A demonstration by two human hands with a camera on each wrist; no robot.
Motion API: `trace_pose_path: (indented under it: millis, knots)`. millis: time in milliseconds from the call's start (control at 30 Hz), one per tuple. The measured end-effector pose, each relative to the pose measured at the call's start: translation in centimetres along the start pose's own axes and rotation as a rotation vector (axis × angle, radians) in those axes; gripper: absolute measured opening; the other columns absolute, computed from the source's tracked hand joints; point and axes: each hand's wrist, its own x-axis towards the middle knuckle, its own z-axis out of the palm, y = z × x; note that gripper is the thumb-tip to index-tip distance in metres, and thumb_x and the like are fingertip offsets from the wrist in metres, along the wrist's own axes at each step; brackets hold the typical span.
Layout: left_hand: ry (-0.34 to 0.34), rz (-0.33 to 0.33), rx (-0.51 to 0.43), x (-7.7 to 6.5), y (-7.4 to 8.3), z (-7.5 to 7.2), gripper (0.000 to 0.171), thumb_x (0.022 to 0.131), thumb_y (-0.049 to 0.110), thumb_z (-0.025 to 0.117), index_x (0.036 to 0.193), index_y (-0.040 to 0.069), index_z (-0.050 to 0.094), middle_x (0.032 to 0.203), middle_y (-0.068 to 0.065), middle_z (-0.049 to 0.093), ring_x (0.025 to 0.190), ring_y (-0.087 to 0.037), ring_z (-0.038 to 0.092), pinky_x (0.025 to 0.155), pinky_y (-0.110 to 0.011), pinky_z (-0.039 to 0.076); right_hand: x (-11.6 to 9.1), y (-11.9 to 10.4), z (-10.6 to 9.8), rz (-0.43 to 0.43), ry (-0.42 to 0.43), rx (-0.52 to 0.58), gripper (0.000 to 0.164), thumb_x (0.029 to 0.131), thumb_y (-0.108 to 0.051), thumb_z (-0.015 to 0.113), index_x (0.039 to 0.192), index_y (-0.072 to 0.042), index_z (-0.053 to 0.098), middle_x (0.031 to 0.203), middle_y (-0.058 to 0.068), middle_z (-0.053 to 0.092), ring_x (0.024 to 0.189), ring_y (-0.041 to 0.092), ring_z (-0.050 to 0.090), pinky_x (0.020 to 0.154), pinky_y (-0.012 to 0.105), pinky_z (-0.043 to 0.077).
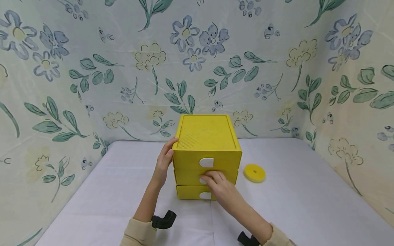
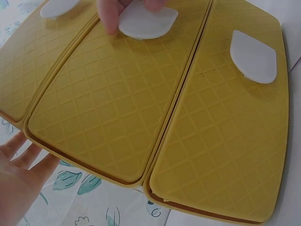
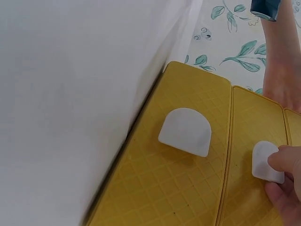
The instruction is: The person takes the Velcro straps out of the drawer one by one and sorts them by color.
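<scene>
A yellow three-drawer box (image 1: 206, 131) stands in the middle of the table in the head view, each drawer front bearing a white rounded handle. My right hand (image 1: 222, 190) pinches the middle handle (image 3: 264, 157) between thumb and fingers. In the left wrist view the fingertips overlap that same middle handle (image 2: 148, 21). My left hand (image 1: 163, 165) rests against the box's left side, its fingers extended along the upper side edge. The three drawer fronts stand nearly flush. Above and below the gripped one are the top handle (image 1: 206, 162) and the bottom handle (image 1: 205, 195).
A flat yellow disc (image 1: 254, 173) with a small dark centre lies on the table just right of the box. White cloth (image 1: 283, 205) covers the table. Flower-printed fabric (image 1: 191, 82) hangs behind and on both sides.
</scene>
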Motion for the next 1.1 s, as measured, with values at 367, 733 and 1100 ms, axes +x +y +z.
trace_pose_path:
  millis: [367,733,1100]
  knots:
    - [0.002,-0.014,0.008,0.01,0.07,-0.02,0.045,0.094,0.036,0.033,0.136,0.020,0.036,0.150,-0.001,0.023,0.136,-0.029,0.025,0.105,-0.061,0.021,0.40,-0.35,0.30,0.054,0.044,0.034,0.040,0.069,0.004,0.072,0.104,-0.011,0.060,0.101,0.000,0.054,0.092,0.014,0.053,0.073,0.018,0.050]
    - [0.001,-0.015,0.001,0.08,-0.10,-0.02,0.045,0.094,0.036,0.034,0.136,0.020,0.036,0.150,-0.001,0.023,0.136,-0.029,0.025,0.106,-0.061,0.020,0.51,-0.47,0.23,0.063,0.052,0.046,0.038,0.069,0.006,0.071,0.101,-0.011,0.060,0.098,-0.001,0.054,0.090,0.013,0.052,0.073,0.018,0.050]
    - [-0.003,-0.029,0.006,-0.01,0.12,-0.05,0.044,0.094,0.037,0.033,0.136,0.022,0.036,0.150,0.001,0.022,0.135,-0.027,0.027,0.106,-0.059,0.021,0.03,-1.01,-0.21,0.056,0.039,0.070,0.035,0.068,0.005,0.073,0.098,-0.010,0.063,0.100,0.001,0.056,0.091,0.013,0.053,0.075,0.018,0.050]
